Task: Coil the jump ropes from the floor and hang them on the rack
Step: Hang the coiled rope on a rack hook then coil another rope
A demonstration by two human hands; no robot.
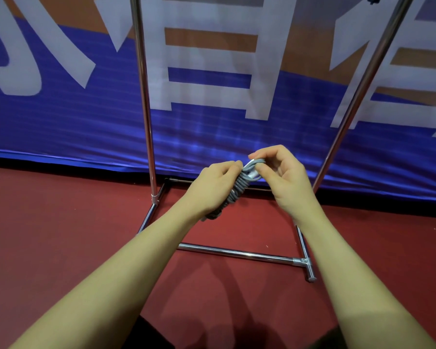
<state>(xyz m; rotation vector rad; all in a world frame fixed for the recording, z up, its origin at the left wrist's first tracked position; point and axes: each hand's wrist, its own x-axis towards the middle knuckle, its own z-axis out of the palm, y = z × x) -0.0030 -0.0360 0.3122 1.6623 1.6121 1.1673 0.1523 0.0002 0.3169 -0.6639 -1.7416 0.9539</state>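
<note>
The left hand (215, 183) grips a tight grey rope (239, 187) bundle (smooth cord, wound in close turns). The right hand (285, 177) pinches its top loop between thumb and fingers. Both hover above the rack (237, 253), whose shiny round tubes frame bare red floor (61, 235). A glossy blue banner (86, 122) closes the far edge.

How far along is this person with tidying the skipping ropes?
Partway. One grey jump rope is already wound into a tight bundle, gripped by the left hand while the right hand pinches its top end. Left: hanging it on the chrome rack. Other ropes are not in view.
</note>
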